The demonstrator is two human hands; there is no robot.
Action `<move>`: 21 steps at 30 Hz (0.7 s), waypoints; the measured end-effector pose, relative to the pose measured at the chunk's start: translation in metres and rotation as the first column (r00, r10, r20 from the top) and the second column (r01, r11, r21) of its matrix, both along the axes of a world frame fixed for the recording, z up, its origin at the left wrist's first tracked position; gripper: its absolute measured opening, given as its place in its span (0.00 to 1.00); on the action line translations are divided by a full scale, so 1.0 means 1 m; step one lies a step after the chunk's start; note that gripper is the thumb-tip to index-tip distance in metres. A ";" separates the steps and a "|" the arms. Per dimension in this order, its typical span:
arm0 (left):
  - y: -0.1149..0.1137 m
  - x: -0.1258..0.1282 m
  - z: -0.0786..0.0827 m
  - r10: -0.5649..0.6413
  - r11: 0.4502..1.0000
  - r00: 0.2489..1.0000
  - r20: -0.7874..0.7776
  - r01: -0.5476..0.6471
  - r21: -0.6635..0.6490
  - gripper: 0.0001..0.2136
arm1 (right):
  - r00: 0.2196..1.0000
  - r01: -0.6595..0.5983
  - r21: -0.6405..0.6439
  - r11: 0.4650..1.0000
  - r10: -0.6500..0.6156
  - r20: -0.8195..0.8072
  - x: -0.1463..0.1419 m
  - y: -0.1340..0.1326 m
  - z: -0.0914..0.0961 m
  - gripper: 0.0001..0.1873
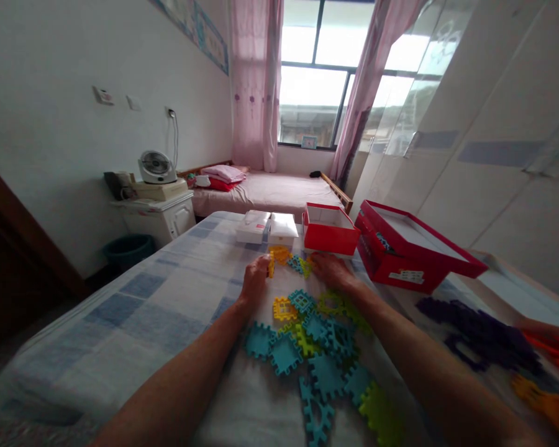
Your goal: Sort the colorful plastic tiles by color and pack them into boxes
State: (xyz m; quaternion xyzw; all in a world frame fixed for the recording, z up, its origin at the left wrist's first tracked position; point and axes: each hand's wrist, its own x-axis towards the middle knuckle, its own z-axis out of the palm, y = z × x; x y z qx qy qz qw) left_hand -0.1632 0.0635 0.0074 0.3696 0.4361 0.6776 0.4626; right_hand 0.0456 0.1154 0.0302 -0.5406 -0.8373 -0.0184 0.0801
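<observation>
At the far part of the bed, my left hand [255,280] is closed on an upright yellow interlocking building tile [271,263]. Another yellow tile [281,254] sits just beyond it. To the right, my right hand [330,269] is bent over a yellow-green interlocking tile [306,267], its fingertips closed at the edge and partly blurred. Between the hands lies a blue tile [295,264] touching the yellow-green one. Nearer to me, between my forearms, spreads a loose pile of blue tiles [286,352], with green tiles [307,339] and a yellow window tile [284,308] among them.
Behind the hands stand two white boxes [253,227] [283,228], an open red box [330,231] and a larger red shoebox [400,251] with its lid tilted. Purple tiles [484,329], orange tiles [545,400] and red pieces [556,351] lie at right. A checked sheet [140,310] covers the bed.
</observation>
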 end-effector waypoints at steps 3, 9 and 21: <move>0.007 -0.003 0.002 0.051 0.998 0.983 0.178 -0.044 -0.039 0.13 | 0.998 0.038 -0.007 0.999 -0.038 -0.041 0.006 0.001 0.000 0.16; 0.008 -0.004 0.002 0.103 0.994 0.934 0.342 -0.086 -0.064 0.04 | 0.924 0.252 -0.016 0.968 -0.246 -0.293 0.012 0.004 0.012 0.14; 0.008 -0.005 -0.002 0.197 0.980 0.941 0.276 -0.186 -0.065 0.02 | 0.851 0.174 -0.245 0.954 -0.271 -0.450 -0.103 0.036 0.007 0.08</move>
